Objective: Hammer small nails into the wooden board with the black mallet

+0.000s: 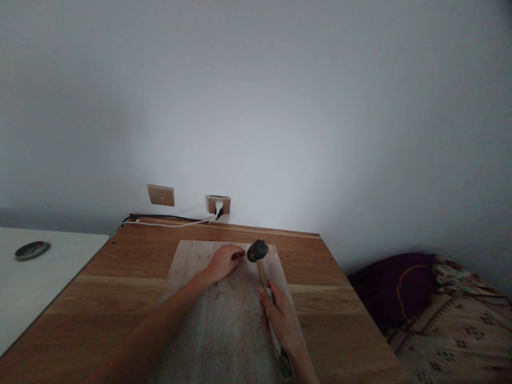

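A pale wooden board (224, 330) lies on a brown wooden table (120, 277). My right hand (280, 317) is closed round the handle of a hammer (262, 269), whose dark head (257, 250) hovers over the board's far end. My left hand (224, 261) rests on the board just left of the hammer head, fingers pinched together; what they hold is too small to make out. A few small nails (218, 292) stick out of the board between my two arms.
A wall socket with a white plug (218, 205) and a switch plate (160, 194) sit behind the table; cables (168, 221) run along its back edge. A white table with a round dark lid (32, 249) stands left. Patterned fabric (440, 314) lies right.
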`<action>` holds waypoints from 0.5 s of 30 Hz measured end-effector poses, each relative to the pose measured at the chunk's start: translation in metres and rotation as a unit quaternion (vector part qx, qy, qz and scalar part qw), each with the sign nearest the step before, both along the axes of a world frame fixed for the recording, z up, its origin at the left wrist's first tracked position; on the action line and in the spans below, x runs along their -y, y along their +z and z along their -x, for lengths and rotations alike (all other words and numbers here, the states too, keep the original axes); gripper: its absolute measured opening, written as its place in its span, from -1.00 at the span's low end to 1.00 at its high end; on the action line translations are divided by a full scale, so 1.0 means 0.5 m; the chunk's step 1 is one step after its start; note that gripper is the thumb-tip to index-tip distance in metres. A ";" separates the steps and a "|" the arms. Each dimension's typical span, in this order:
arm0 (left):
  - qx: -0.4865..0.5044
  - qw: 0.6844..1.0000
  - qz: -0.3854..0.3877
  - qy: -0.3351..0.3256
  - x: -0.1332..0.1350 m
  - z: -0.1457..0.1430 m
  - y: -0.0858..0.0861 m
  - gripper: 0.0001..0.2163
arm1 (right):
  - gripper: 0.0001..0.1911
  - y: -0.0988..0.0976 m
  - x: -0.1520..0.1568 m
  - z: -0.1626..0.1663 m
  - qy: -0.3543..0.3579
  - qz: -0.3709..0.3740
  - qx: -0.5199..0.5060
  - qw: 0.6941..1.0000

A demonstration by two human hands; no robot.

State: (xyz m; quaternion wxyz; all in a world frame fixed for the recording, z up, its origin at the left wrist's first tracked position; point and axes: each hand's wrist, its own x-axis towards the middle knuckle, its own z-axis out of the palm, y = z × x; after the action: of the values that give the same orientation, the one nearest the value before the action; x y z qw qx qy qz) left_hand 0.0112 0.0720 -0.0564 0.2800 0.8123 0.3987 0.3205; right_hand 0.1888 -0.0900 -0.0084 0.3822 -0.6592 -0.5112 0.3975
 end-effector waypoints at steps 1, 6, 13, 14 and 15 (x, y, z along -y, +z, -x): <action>-0.006 1.000 -0.008 0.000 0.001 0.000 0.000 -0.82 | -0.56 -0.001 0.000 -0.001 -0.001 -0.004 0.002 1.000; -0.004 0.999 -0.033 -0.007 0.001 0.000 -0.001 -0.85 | -0.56 0.002 -0.002 -0.003 0.014 -0.006 0.005 1.000; 0.035 0.999 0.018 0.009 0.001 -0.006 -0.010 -0.62 | -0.56 -0.011 -0.012 0.009 0.024 -0.010 0.007 1.000; 0.038 0.999 0.022 0.010 0.002 -0.006 -0.009 -0.58 | -0.55 -0.012 -0.015 0.012 0.031 -0.013 0.007 0.999; 0.040 0.999 0.021 0.011 0.003 -0.005 -0.006 -0.54 | -0.53 -0.013 -0.017 0.015 0.037 -0.014 0.009 0.999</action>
State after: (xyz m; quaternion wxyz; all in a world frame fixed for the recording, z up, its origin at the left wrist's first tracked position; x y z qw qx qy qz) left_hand 0.0137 0.0706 -0.0595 0.3091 0.7886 0.4025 0.3473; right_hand 0.1815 -0.0816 -0.0148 0.3719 -0.6379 -0.5443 0.3982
